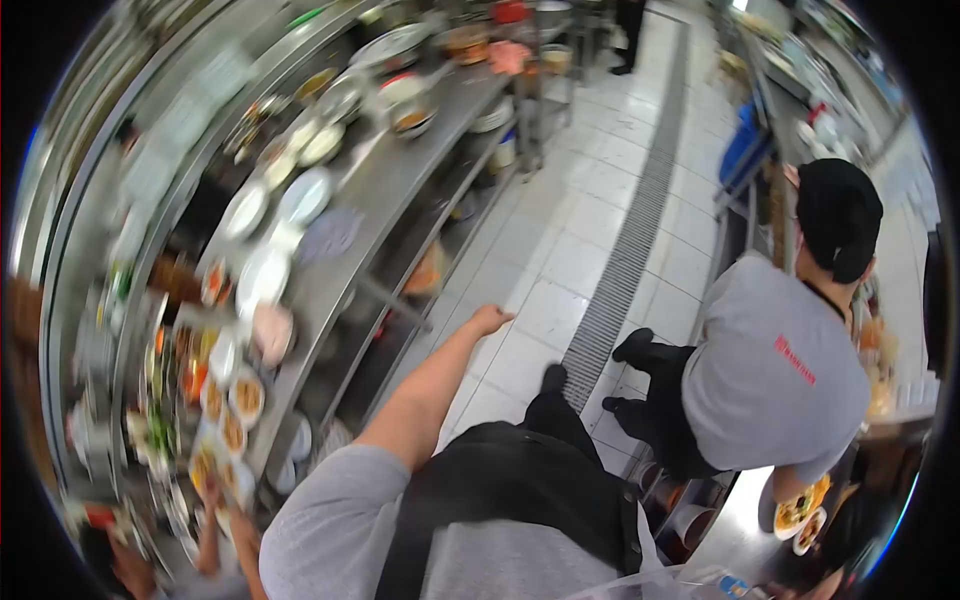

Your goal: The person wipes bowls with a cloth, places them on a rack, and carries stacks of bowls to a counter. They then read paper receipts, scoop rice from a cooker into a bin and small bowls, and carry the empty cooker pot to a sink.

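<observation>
My left hand [490,319] swings out in front of me above the tiled floor, at the end of my bare forearm. Its fingers look loosely curled together, and nothing shows in them. The nearest thing to it is the steel counter [400,170] on the left, which it does not touch. My right hand is out of sight. A black apron [500,490] covers my front. Low in the view, close to my body, is the edge of a clear plastic item [650,585]; what supports it is hidden.
Plates [305,195] and bowls of food crowd the left counter. A floor drain grate [630,240] runs along the aisle. Close on my right, a co-worker [780,360] in a grey shirt bends over a counter with plated food [797,508]. Another person's hands [215,500] reach in at lower left.
</observation>
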`<state>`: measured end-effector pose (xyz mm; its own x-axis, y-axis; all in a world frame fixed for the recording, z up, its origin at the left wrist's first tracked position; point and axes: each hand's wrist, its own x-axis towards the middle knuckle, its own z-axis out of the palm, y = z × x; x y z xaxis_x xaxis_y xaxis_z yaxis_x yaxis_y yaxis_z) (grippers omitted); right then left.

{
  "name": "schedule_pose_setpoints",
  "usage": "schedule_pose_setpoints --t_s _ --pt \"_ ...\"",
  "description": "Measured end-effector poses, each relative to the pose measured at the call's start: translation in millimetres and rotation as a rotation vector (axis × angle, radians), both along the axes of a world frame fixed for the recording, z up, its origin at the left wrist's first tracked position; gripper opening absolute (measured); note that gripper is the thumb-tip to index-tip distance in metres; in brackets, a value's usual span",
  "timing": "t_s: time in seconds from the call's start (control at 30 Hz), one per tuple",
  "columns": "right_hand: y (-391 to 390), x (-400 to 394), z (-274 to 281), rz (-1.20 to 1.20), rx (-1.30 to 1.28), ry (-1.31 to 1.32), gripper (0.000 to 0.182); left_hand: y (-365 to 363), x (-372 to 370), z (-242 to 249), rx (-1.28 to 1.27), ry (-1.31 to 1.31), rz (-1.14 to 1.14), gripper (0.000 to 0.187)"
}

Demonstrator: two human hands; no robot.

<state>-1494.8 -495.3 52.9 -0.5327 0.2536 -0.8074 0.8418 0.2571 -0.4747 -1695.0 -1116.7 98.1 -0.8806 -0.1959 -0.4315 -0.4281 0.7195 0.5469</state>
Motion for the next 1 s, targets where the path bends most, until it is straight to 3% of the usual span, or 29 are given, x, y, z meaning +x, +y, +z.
schedule_pose_setpoints --t_s 0.07,0.13,0.17,0.23,0.27,0.3,0.33,0.37,0.4,0.47,0.53,0.57,0.67,0.77,0.83,0.9,0.93,0.97,1.0 --pt "-28.4 -56.9 -17.1 -0.006 0.07 0.104 0.03 32.1 -119.5 54.6 0.112 0.087 -0.113 0.06" --pt "-60.0 -134.9 -34.0 0.038 0.219 0.253 0.031 54.2 -209.5 82.9 0.233 0.243 -0.082 0.057" --pt "-74.4 -180.2 -33.4 0.052 0.332 0.347 0.032 49.2 -247.5 75.7 0.139 0.18 -0.116 0.055" --pt "-96.1 -282.9 -11.6 0.042 0.577 0.521 0.034 0.4 -311.4 -0.2 0.01 0.241 -0.162 0.05" --pt "-101.8 -336.4 2.6 0.019 0.7 0.582 0.034 -19.4 -322.2 8.9 -0.151 0.064 -0.221 0.049" --pt "-99.7 -389.8 18.3 -0.004 0.825 0.612 0.035 -55.9 -334.2 -20.0 -0.199 -0.163 -0.272 0.05" --pt "-92.4 -439.1 33.3 -0.036 0.957 0.607 0.036 -91.5 -325.4 -46.9 0.04 -0.329 0.147 0.047" --pt "-82.5 -487.1 47.2 -0.058 1.1 0.55 0.037 -145.7 -315.3 -88.8 0.151 -0.462 0.297 0.041" --pt "-64.5 -524.3 49.8 -0.079 1.248 0.42 0.037 -176.5 -295.0 -94.0 0.211 -0.46 0.413 0.036" --pt "-30.0 -565.6 55.2 -0.011 1.578 -0.13 0.039 -198.8 -255.3 -56.1 0.068 -0.571 0.407 0.036" --pt "17.7 -546.4 58.5 0.058 1.762 -0.759 0.04 -208.5 -246.3 -27.7 -0.009 -0.654 0.36 0.036" --pt "42.5 -531.5 68.9 -0.03 1.806 -0.872 0.041 -210.3 -251.2 -14.7 -0.034 -0.683 0.33 0.036" --pt "68.1 -456.3 87.8 -0.236 1.799 -1.094 0.042 -215.5 -332.6 0.4 -0.07 -0.697 0.241 0.037" --pt "-22.9 -448.2 29.7 -0.205 1.45 -1.011 0.043 -223.8 -493.3 -10.2 -0.086 -0.616 0.157 0.038" --pt "-116.0 -502.5 -50.9 0.012 0.853 -0.572 0.044 -216.0 -634.0 -36.4 -0.058 -0.5 0.122 0.039" --pt "-170.2 -611.2 -73.8 0.307 0.393 -0.155 0.044 -183.0 -803.8 -80.2 0.175 -0.262 0.184 0.04" --pt "-165.6 -668.2 -61.8 0.207 0.392 0.032 0.045 -154.0 -892.3 -91.8 0.371 -0.091 0.215 0.041" --pt "-142.5 -714.7 -82.6 -0.06 0.431 0.1 0.047 -124.0 -968.3 -94.2 0.509 0.046 0.205 0.042" --pt "-134.0 -773.5 -14.6 -0.283 0.647 0.397 0.05 -96.1 -1061.1 -98.7 0.079 0.006 -0.015 0.034"
